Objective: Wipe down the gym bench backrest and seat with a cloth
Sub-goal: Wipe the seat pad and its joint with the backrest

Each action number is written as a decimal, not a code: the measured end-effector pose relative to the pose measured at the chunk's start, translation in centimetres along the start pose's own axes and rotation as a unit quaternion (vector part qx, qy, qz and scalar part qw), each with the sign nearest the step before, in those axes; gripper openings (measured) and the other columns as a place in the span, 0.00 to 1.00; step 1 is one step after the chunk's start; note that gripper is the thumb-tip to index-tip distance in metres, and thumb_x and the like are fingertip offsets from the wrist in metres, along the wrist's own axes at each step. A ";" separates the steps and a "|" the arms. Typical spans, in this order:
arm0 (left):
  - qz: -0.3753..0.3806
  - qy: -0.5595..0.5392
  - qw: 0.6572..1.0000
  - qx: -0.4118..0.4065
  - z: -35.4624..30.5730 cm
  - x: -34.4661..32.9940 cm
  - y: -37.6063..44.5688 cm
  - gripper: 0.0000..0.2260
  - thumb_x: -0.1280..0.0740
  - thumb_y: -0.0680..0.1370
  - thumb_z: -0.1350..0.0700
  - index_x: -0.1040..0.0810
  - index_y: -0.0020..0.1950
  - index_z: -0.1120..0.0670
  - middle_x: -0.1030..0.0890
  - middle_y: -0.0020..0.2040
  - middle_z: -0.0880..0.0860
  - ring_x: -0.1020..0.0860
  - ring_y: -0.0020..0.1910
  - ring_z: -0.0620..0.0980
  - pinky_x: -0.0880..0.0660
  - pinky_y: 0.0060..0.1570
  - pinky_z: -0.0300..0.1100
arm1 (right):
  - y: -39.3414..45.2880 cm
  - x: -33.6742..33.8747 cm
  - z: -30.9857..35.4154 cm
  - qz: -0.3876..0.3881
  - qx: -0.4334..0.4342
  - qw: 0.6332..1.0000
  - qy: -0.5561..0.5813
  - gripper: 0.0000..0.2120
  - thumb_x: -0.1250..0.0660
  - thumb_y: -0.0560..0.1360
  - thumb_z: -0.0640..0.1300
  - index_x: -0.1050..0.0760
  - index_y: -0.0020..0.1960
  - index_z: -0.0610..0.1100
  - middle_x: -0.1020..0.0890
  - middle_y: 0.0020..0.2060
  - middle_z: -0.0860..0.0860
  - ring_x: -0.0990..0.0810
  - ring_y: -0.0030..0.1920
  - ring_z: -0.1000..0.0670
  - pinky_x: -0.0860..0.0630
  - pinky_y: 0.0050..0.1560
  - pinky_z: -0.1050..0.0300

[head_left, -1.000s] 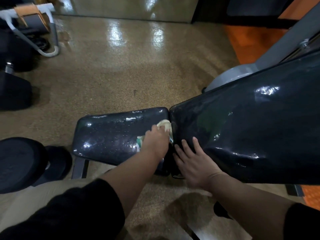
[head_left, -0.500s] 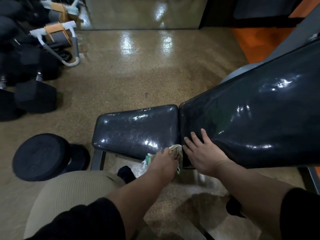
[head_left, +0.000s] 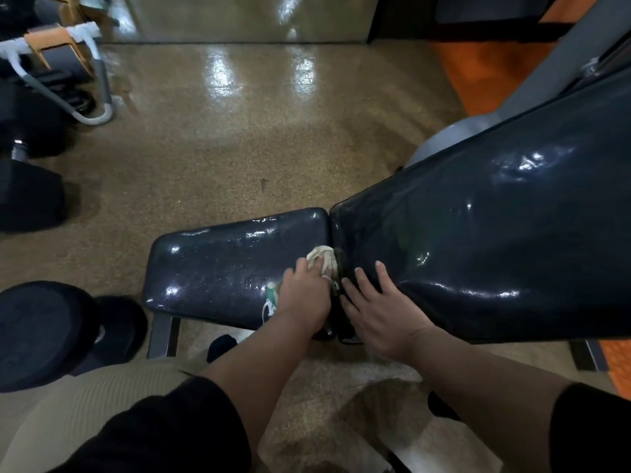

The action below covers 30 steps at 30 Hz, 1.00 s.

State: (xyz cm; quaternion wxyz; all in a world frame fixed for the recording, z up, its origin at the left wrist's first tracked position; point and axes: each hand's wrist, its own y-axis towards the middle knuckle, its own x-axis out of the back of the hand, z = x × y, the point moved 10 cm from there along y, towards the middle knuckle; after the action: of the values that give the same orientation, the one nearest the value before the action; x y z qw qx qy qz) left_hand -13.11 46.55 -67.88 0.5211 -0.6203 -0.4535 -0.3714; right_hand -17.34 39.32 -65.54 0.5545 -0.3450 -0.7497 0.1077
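- The left hand [head_left: 304,295] pressed a pale cloth [head_left: 322,259] onto the seat [head_left: 222,268] at its edge beside the backrest [head_left: 495,240].
- The right hand [head_left: 379,308] lay flat, fingers spread, on the backrest's lower corner.

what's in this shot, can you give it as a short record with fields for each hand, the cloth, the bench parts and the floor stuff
left hand: on the cloth, pressing it onto the seat near the backrest gap
right hand: fingers straight, flat on the lower end of the backrest
cloth: pale, green print, bunched under the left hand
seat: dark, glossy, level
backrest: dark, glossy, tilted up to the right
floor: speckled tan, shiny
dumbbell: black, on the floor left of the seat
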 end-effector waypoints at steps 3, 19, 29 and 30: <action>-0.020 0.016 1.000 0.003 0.2 0.1 1.6 0.19 0.48 0.81 0.54 0.33 0.71 0.51 0.42 0.76 0.53 0.39 0.67 0.56 0.38 0.58 0.49 | 0.2 -0.3 -0.2 -0.010 -0.012 1.000 0.008 0.28 0.53 0.80 0.52 0.43 0.75 0.38 0.42 0.74 0.36 0.44 0.73 0.32 0.55 0.67 0.25; -0.003 0.002 0.994 0.105 5.7 3.2 9.0 0.18 0.43 0.78 0.56 0.31 0.68 0.51 0.32 0.68 0.53 0.36 0.63 0.57 0.34 0.57 0.49 | 0.5 -0.3 -0.2 -0.088 -0.036 0.995 0.022 0.27 0.44 0.71 0.54 0.24 0.64 0.40 0.24 0.63 0.39 0.28 0.63 0.33 0.46 0.65 0.29; -0.019 -0.026 0.981 0.190 10.9 2.9 4.6 0.17 0.46 0.79 0.58 0.30 0.67 0.53 0.33 0.70 0.51 0.36 0.63 0.56 0.34 0.57 0.48 | 0.3 0.0 -0.5 -0.052 -0.039 0.998 0.002 0.29 0.46 0.73 0.55 0.27 0.66 0.39 0.27 0.66 0.37 0.30 0.65 0.31 0.49 0.64 0.27; -0.018 -0.030 0.979 0.200 11.4 2.8 4.4 0.17 0.46 0.79 0.58 0.29 0.67 0.53 0.33 0.69 0.51 0.36 0.63 0.57 0.34 0.57 0.48 | 0.3 0.1 -0.5 -0.057 -0.040 0.998 -0.006 0.29 0.47 0.75 0.54 0.31 0.69 0.38 0.31 0.68 0.36 0.34 0.68 0.31 0.52 0.65 0.26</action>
State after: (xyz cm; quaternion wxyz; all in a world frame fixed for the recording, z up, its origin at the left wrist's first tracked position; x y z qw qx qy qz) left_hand -8.22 58.01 -68.63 0.6142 -0.5061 -0.5452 -0.2634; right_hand -16.84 39.49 -65.44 0.5412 -0.3227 -0.7750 0.0481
